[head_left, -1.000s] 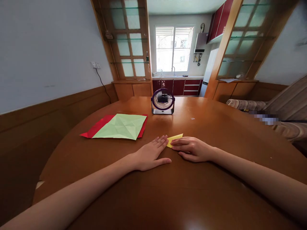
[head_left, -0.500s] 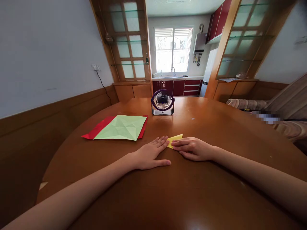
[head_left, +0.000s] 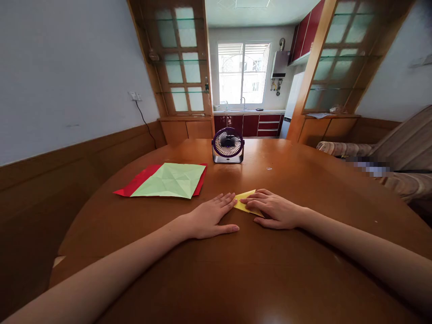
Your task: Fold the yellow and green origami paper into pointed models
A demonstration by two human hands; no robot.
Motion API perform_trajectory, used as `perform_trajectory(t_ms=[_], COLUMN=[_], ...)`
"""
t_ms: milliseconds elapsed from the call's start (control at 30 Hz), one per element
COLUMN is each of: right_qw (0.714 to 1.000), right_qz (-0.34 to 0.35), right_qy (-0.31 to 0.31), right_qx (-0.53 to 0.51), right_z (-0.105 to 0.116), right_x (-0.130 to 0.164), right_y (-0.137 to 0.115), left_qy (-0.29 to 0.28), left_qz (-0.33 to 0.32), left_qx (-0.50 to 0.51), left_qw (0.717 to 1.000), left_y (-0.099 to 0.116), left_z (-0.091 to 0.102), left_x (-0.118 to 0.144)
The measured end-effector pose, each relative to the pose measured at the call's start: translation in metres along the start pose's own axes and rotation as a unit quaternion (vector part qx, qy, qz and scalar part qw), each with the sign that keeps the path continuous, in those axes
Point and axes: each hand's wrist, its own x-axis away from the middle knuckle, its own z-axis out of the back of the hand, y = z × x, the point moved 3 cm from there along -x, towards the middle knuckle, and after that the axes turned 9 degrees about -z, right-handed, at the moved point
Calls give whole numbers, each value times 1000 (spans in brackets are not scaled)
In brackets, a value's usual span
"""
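Across the wooden tabletop point(head_left: 256, 270): left hand point(head_left: 207, 218) lying flat, fingers spread, touching folded yellow paper point(head_left: 243, 201); right hand point(head_left: 275, 209) pressing open-palmed on it, long axis slanting far-right to near-left. Beyond, green sheet point(head_left: 172, 180), fan point(head_left: 228, 145), kitchen.

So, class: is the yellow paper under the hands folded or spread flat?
Folded: the yellow paper shows as a small pointed shape, pressed flat by the left hand and right hand.
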Motion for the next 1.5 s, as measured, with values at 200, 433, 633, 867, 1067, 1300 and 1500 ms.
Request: perform_trajectory(t_ms=[200,433,633,867,1067,1300,1500], right_qw=[997,994,988,985,986,987,988], right_qz=[23,13,-2,21,11,13,8], right_qy=[28,79,139,167,164,155,153], right_qx=[61,79,63,40,22,34,31], right_z=[1,1,4,2,2,0,-1], right_x=[1,1,2,2,0,-2,-1], right_y=[-2,-1,-1,2,1,1,3], left_qy=[15,-4,1,33,77,64,72], left_qz=[-7,1,11,2,50,56,86], left_qx=[-3,-17,-38,-78,-92,-51,-17], left_qw=[1000,1000,999,996,991,995,993], left_y=[-2,1,2,6,19,19,20], left_z=[-1,-1,1,0,-3,-4,-1], left_x=[0,0,0,-1,-12,-11,-14])
